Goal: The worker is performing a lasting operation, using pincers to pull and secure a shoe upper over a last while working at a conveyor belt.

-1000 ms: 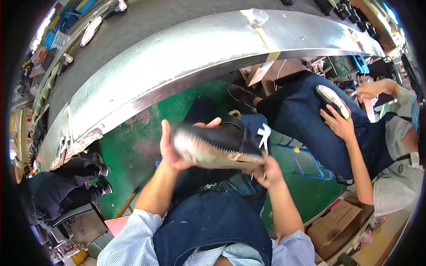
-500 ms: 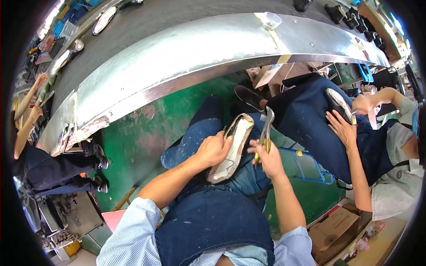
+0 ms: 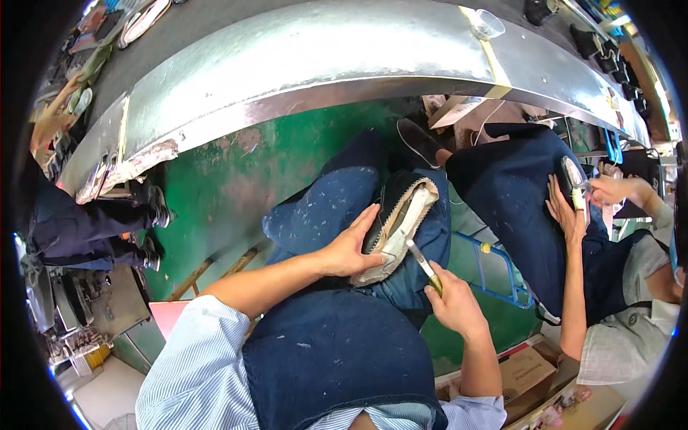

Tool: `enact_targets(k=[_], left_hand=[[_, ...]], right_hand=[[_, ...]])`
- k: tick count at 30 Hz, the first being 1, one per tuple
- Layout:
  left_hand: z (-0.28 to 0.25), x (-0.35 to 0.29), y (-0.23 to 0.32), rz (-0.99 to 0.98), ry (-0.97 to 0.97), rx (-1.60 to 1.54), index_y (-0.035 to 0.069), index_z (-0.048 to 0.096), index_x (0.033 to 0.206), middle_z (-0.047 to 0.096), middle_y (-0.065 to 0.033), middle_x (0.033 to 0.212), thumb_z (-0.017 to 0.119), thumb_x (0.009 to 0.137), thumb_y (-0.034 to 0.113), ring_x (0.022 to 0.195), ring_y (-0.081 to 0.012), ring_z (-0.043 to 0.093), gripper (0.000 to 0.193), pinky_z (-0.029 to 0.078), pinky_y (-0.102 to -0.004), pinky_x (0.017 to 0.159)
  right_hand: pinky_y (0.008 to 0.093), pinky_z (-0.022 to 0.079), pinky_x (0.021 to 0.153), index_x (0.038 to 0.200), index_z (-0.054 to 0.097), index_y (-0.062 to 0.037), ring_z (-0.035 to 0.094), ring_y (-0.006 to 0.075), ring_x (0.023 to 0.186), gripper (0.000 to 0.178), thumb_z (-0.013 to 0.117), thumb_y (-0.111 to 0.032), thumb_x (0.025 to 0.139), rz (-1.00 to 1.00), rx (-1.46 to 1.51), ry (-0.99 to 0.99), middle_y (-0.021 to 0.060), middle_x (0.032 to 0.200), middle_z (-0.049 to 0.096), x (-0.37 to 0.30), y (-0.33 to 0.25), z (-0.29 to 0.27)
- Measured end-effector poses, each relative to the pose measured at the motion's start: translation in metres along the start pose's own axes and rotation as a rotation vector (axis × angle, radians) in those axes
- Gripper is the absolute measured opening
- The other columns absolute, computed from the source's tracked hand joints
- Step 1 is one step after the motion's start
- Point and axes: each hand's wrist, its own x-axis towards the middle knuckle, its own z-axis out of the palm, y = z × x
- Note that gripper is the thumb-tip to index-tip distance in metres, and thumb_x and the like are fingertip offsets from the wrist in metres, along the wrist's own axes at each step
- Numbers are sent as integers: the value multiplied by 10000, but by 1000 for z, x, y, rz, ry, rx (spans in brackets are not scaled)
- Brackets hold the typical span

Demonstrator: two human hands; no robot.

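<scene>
A dark shoe [image 3: 398, 223] lies sole-up across my lap, its pale bottom facing me. My left hand [image 3: 349, 249] grips the shoe along its left side and holds it against my knee. My right hand [image 3: 454, 307] is closed around a small brush with a yellow-green handle [image 3: 424, 266]. The brush tip touches the pale sole near its lower end. I wear a dark blue apron [image 3: 337, 355] speckled with pale spots.
A long metal conveyor bench [image 3: 301, 64] curves across the top, with shoes on its belt. To my right a seated person's hands [image 3: 573, 208] work on another shoe. Another person stands at the left [image 3: 79, 229]. Cardboard boxes [image 3: 530, 373] sit lower right on the green floor [image 3: 229, 186].
The shoe has come down from in front of my chest onto my lap and turned sole-up. My right hand moved lower and brought the brush onto the sole.
</scene>
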Motion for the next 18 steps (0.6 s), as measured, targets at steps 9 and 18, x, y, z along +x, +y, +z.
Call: enact_targets(k=[9,18], left_hand=[[2,-7,-6,-26,-6,4,-115,22,1494,82,-328,1566,799,734,270,1490,-386,83,1153,142,-369,1208],[4,0,-14,-5,-25,70,-126,-10,1483,54,-353,1554,821,727,250,1482,-417,61,1184,133,-379,1210]], right_hand=[[434,530,794,1249,551,6,623,362,987,479,667,-59,789,-216,-632,-64,191,1051,633,21,-17,-18],[448,517,747,1177,583,17,633,393,852,347,633,-95,853,-228,-113,-162,202,897,636,31,-20,2]])
